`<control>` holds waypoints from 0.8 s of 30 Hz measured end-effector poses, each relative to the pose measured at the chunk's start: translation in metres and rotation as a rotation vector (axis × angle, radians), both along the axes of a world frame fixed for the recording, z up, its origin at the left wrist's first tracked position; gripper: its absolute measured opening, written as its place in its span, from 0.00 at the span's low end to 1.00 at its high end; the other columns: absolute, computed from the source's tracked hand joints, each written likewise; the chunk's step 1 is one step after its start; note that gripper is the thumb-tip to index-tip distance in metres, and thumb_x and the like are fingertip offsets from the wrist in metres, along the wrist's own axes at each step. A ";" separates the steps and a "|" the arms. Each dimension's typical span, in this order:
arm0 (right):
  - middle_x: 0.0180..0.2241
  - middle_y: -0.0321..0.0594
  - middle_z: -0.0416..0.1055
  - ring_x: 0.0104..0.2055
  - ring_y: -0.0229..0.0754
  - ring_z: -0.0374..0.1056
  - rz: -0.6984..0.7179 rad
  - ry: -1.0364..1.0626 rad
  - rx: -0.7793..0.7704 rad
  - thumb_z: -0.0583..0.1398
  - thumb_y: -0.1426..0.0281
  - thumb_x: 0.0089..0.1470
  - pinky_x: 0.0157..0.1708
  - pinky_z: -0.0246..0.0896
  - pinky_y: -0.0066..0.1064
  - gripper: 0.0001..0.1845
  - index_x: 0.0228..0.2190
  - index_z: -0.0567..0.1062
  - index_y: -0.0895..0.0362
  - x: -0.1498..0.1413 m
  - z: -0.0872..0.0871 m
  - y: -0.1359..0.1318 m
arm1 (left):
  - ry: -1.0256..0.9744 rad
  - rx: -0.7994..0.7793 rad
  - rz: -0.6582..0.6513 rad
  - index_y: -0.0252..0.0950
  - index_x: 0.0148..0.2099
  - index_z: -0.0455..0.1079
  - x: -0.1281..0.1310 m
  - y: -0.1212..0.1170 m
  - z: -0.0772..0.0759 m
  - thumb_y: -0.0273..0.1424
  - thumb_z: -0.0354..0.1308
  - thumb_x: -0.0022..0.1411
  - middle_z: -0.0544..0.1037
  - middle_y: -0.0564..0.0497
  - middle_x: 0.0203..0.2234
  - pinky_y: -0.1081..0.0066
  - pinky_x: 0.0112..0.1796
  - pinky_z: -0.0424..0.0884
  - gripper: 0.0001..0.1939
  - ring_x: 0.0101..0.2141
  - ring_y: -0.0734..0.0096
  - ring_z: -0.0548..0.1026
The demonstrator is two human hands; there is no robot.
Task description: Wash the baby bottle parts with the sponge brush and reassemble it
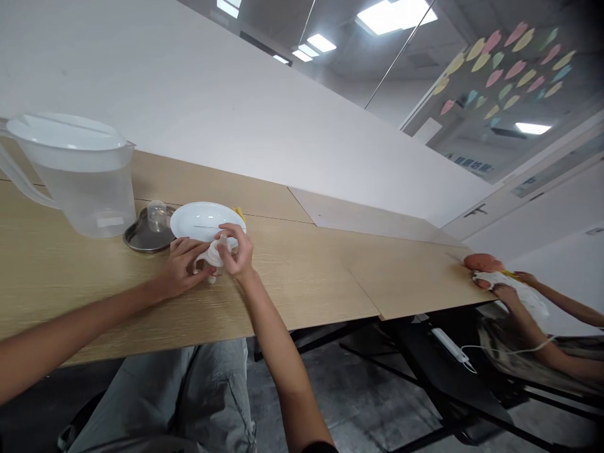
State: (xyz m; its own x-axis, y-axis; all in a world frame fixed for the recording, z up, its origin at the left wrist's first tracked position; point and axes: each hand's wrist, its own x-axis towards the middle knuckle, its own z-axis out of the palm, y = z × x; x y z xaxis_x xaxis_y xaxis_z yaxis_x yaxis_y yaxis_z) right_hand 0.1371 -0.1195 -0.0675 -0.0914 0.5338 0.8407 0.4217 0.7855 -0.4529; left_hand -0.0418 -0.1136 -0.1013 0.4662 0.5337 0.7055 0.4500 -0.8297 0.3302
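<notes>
Low over the table, both my hands hold a small whitish, translucent plastic piece that looks like a baby bottle (pixel 214 254) with a round collar and a pale tip. My left hand (pixel 182 267) grips it from the left side, fingers curled around its lower part. The thumb and fingers of my right hand (pixel 240 250) close on its top from the right. My fingers cover much of it. Just behind my hands is a white bowl (pixel 193 217) with a thin dark line across its inside. A kidney-shaped metal tray (pixel 141 238) beside it carries a clear domed cup (pixel 157 216).
A large lidded plastic pitcher (pixel 85 189) stands at the left. Something yellow (pixel 239 212) shows behind the bowl. The wooden table (pixel 321 270) runs along a white wall. At far right another person's hands (pixel 504 292) handle white cloth near an orange-brown round object (pixel 482 262).
</notes>
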 end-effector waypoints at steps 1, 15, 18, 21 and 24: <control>0.33 0.39 0.74 0.35 0.41 0.72 0.021 -0.029 -0.037 0.54 0.57 0.57 0.40 0.69 0.36 0.18 0.45 0.69 0.54 0.001 0.001 0.000 | -0.001 0.008 -0.001 0.38 0.56 0.68 0.000 0.000 0.000 0.44 0.55 0.65 0.77 0.47 0.44 0.58 0.51 0.58 0.22 0.44 0.61 0.71; 0.35 0.36 0.69 0.38 0.40 0.64 0.113 -0.084 -0.346 0.63 0.58 0.53 0.46 0.63 0.36 0.15 0.38 0.73 0.53 0.004 0.019 0.001 | -0.036 -0.010 0.068 0.39 0.51 0.70 -0.001 -0.002 0.001 0.46 0.56 0.62 0.78 0.48 0.44 0.56 0.55 0.58 0.21 0.47 0.60 0.73; 0.31 0.34 0.66 0.37 0.39 0.61 0.093 -0.109 -0.383 0.67 0.56 0.49 0.44 0.62 0.35 0.16 0.32 0.74 0.54 0.004 0.022 0.001 | -0.048 0.003 0.077 0.40 0.49 0.71 -0.001 -0.001 0.002 0.44 0.57 0.61 0.79 0.47 0.43 0.56 0.54 0.59 0.18 0.46 0.60 0.74; 0.31 0.35 0.67 0.39 0.40 0.62 0.162 -0.113 -0.426 0.68 0.53 0.47 0.46 0.61 0.37 0.18 0.30 0.75 0.55 0.005 0.026 0.002 | -0.017 0.018 0.061 0.39 0.49 0.71 -0.003 0.000 0.004 0.42 0.56 0.62 0.78 0.47 0.44 0.55 0.53 0.60 0.17 0.46 0.60 0.73; 0.35 0.37 0.69 0.44 0.43 0.65 0.327 -0.098 -0.502 0.67 0.52 0.47 0.52 0.60 0.40 0.20 0.33 0.78 0.55 0.013 0.030 0.003 | -0.015 0.036 0.044 0.38 0.51 0.69 -0.003 0.000 0.004 0.42 0.57 0.62 0.78 0.47 0.44 0.54 0.53 0.60 0.18 0.45 0.58 0.74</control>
State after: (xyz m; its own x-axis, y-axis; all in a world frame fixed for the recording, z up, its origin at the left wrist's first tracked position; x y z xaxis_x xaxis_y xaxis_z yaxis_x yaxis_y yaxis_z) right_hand 0.1501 -0.1163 -0.0371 -0.3819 0.7942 0.4725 0.2533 0.5817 -0.7730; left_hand -0.0450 -0.1134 -0.0971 0.4320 0.5273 0.7317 0.4815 -0.8208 0.3072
